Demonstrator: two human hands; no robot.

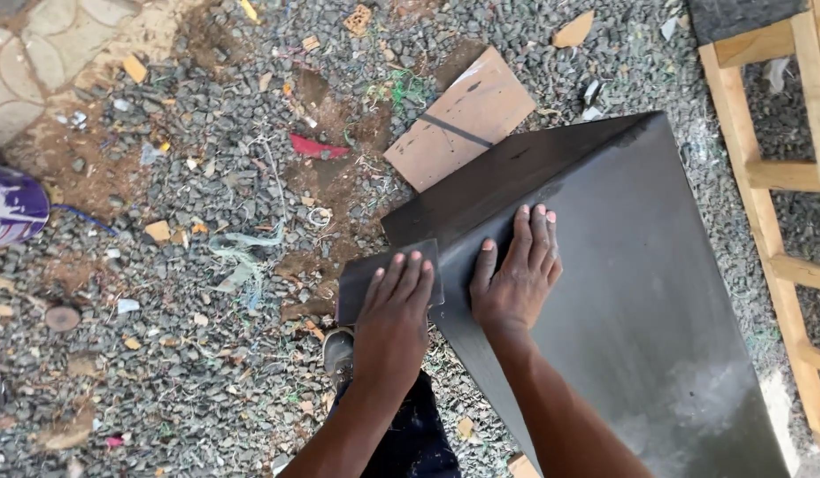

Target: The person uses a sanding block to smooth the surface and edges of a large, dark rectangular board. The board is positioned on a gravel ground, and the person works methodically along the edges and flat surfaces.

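A large dark grey metal sheet [640, 292] with a folded edge fills the right half of the view, raised above gravel ground. My right hand [514, 279] lies flat on it near its left corner, fingers together and pointing up. My left hand [394, 305] presses flat on a small dark rectangular piece [361, 279] that sticks out from the sheet's left edge. Neither hand grips anything; both palms rest on metal. Below my left arm show my dark trouser leg [414, 438] and the toe of my shoe [337, 350].
Loose gravel and dirt [180, 292] with scraps cover the ground. A brown board piece [461, 119] lies just beyond the sheet's far corner. A wooden frame [773, 177] stands along the right edge. A purple round object [11, 205] sits at the left edge.
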